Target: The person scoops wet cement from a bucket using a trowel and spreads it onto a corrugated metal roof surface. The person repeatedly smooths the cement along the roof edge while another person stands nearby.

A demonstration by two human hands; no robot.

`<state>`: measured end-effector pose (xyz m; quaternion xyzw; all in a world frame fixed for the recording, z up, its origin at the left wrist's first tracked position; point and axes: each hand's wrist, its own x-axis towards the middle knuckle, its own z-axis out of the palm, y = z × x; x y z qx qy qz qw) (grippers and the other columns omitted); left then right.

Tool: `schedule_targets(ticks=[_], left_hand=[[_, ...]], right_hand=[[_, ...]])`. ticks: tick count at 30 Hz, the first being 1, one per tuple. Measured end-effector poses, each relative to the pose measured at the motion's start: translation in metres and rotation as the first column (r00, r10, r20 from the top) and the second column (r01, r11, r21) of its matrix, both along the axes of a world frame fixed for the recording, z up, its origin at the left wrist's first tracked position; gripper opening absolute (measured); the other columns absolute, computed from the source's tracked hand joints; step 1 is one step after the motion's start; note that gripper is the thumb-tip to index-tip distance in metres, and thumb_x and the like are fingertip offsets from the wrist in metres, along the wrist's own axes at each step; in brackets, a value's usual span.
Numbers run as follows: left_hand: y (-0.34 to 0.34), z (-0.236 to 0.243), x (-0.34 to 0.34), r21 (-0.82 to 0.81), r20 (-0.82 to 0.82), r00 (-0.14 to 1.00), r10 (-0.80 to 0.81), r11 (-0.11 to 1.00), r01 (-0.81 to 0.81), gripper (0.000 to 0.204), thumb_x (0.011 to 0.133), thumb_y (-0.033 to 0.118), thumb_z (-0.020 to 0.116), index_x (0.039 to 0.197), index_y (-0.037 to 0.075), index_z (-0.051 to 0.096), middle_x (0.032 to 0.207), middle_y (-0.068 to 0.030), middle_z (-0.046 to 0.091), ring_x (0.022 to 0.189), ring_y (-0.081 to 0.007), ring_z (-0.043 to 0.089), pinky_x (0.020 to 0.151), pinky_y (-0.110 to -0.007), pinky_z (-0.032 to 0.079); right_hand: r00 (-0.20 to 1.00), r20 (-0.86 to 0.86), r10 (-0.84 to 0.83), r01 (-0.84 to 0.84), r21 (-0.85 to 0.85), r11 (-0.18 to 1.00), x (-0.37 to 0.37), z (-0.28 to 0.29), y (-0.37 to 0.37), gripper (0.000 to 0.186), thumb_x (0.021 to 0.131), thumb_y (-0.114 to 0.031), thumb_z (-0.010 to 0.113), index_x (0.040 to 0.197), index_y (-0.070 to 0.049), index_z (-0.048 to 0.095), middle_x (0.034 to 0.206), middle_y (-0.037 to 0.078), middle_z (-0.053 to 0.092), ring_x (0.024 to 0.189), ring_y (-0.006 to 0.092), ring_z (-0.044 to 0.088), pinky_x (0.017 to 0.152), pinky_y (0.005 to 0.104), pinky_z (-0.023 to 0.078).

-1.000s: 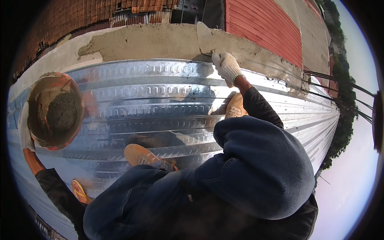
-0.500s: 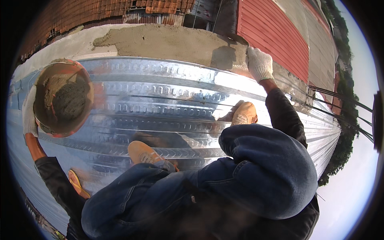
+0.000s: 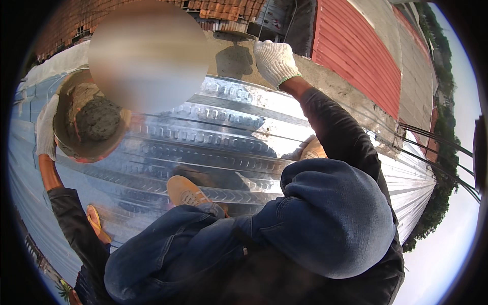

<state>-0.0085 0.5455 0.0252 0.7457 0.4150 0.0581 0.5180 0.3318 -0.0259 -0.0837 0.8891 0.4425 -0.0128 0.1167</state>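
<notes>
My left hand (image 3: 47,127), in a white knitted glove, grips the left side of a round bucket (image 3: 65,137). Inside the bucket lies a heap of wet grey mortar (image 3: 97,118). At the top centre my right hand (image 3: 275,62), gloved in white with a green cuff edge, is closed on a trowel (image 3: 235,34). Only a thin dark edge of its blade shows, left of the knuckles; the handle is hidden in the fist. The trowel is at a low wall top (image 3: 218,56) coated with mortar, where a dark shadow falls.
Under me lies a shiny ribbed metal sheet (image 3: 203,142), where my tan shoe (image 3: 185,192) stands. A foot in a flip-flop (image 3: 96,223) is at the lower left. Beyond the wall are tiled roofing (image 3: 229,9) and red sheeting (image 3: 356,56). Cables (image 3: 432,134) run at right. A round blur hides part of the wall.
My right hand has moved left along the wall top with the trowel. The bucket, still in my left hand, sits slightly further right in view. A round blur now covers part of the wall.
</notes>
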Motion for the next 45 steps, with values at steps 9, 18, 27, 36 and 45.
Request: schedule_targets(ticks=[9,18,27,36,45], left_hand=[[-0.002,0.000,0.005,-0.008,-0.009,1.000,-0.015,1.000,0.015,0.050,0.107,0.041,0.072,0.137,0.001,0.074,0.123,-0.0029,0.074,0.109,-0.0121,0.067,0.097,-0.027,0.054],[-0.068,0.046,-0.015,0.136,0.133,0.991,-0.011,0.991,-0.008,0.035,0.101,0.034,0.078,0.119,0.004,0.079,0.113,-0.0079,0.079,0.093,-0.0180,0.075,0.081,-0.033,0.060],[-0.305,0.098,-0.087,0.206,0.128,0.852,-0.507,0.854,0.477,0.027,0.096,0.030,0.082,0.108,0.005,0.078,0.107,-0.0113,0.079,0.084,-0.0232,0.077,0.072,-0.038,0.061],[-0.312,0.126,-0.105,0.165,0.282,0.811,-0.513,0.858,0.486,0.022,0.091,0.025,0.086,0.097,0.006,0.077,0.101,-0.0148,0.080,0.076,-0.0285,0.079,0.064,-0.042,0.061],[-0.306,0.125,-0.103,0.066,0.191,0.915,-0.355,0.935,0.349,0.022,0.090,0.023,0.086,0.098,0.006,0.075,0.102,-0.0157,0.079,0.080,-0.0287,0.078,0.066,-0.043,0.062]], right_hand=[[0.998,0.069,-0.003,0.008,-0.070,0.997,0.014,-0.010,-0.022,0.021,0.092,-0.013,0.071,0.110,-0.001,0.072,0.094,0.016,0.076,0.082,0.0310,0.080,0.063,0.0429,0.061],[0.967,-0.102,-0.234,0.249,0.180,0.952,0.002,-0.001,-0.083,0.024,0.098,-0.026,0.071,0.108,-0.004,0.072,0.096,0.020,0.077,0.085,0.0345,0.079,0.067,0.0451,0.060],[0.249,-0.968,0.022,0.922,0.244,0.302,-0.101,0.080,0.006,0.026,0.111,-0.027,0.065,0.118,-0.003,0.069,0.096,0.003,0.067,0.077,0.0099,0.065,0.067,0.0277,0.054],[0.294,-0.951,0.098,0.913,0.309,0.266,-0.177,0.154,0.056,0.036,0.113,-0.030,0.065,0.131,0.000,0.066,0.101,0.005,0.064,0.079,0.0126,0.064,0.068,0.0290,0.056],[0.119,-0.946,0.300,0.789,0.274,0.550,-0.177,0.139,0.146,0.036,0.111,-0.035,0.067,0.121,0.000,0.069,0.086,0.007,0.072,0.076,0.0135,0.070,0.072,0.0278,0.057]])
